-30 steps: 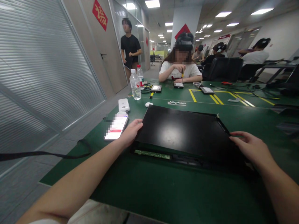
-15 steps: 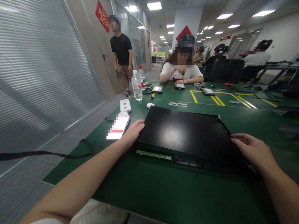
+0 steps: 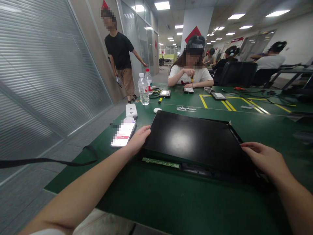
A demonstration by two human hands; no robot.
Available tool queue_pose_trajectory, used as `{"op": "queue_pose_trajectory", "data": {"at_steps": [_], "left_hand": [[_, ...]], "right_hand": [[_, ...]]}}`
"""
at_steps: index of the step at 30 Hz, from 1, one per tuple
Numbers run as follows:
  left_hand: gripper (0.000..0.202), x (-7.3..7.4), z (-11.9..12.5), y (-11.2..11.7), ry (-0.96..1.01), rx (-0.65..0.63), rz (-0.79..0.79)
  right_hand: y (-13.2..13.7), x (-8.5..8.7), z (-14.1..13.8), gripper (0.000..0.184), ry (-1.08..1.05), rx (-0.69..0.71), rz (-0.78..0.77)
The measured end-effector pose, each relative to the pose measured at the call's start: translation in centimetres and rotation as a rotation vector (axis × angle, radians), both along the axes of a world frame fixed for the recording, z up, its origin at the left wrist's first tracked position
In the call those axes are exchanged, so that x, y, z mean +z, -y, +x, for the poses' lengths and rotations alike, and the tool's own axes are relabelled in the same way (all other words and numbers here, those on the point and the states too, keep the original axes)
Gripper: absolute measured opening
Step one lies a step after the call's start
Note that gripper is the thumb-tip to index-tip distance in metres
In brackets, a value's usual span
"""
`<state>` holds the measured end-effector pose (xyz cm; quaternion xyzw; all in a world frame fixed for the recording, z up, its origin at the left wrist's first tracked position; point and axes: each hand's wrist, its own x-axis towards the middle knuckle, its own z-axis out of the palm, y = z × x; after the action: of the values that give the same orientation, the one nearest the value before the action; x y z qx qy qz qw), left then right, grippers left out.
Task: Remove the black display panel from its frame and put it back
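The black panel [image 3: 190,140] is at the middle of the green surface [image 3: 181,205], broad face up, between the two hands. Along its near edge shows a green circuit strip [image 3: 160,163]. The left grip [image 3: 140,138] is clamped on the panel's left edge, the thumb near its top; the right grip [image 3: 265,158] pinches the right edge, fingers bent. Just beside the left grip lies a lit phone [image 3: 125,132], with a white charger [image 3: 131,110] beyond it. A small white case [image 3: 157,111] sits near the panel's far left corner. Farther off stand two water bottles [image 3: 143,91], near a hard drive [image 3: 165,94]. Across the surface, a seated person [image 3: 179,74] works over another drive [image 3: 188,90].
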<state>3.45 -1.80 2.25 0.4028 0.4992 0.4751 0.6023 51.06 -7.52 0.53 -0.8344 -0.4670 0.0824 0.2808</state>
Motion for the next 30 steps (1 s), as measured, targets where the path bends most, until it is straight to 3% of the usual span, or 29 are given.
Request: {"op": "queue_pose_trajectory", "data": {"at_steps": [10, 22, 24, 27, 30], "left_hand": [[0.033, 1.2, 0.6, 0.6, -0.029, 0.048, -0.041], [0.037, -0.3, -0.9, -0.4, 0.006, -0.005, 0.105], [0.044, -0.8, -1.3, -0.8, -0.070, 0.009, 0.154], [0.041, -1.6, -2.0, -1.3, -0.335, 0.050, 0.285], [0.041, -2.3, -2.5, -1.7, -0.549, -0.003, 0.323]], "right_hand": [[-0.3, 0.3, 0.6, 0.019, -0.016, -0.041, -0.034], [-0.3, 0.2, 1.3, 0.025, -0.077, -0.014, -0.040], [-0.4, -0.2, 1.6, 0.028, -0.060, -0.009, -0.023], [-0.6, -0.7, 1.7, 0.033, -0.060, -0.030, 0.012], [-0.6, -0.9, 1.7, 0.037, -0.088, -0.041, 0.006]]}}
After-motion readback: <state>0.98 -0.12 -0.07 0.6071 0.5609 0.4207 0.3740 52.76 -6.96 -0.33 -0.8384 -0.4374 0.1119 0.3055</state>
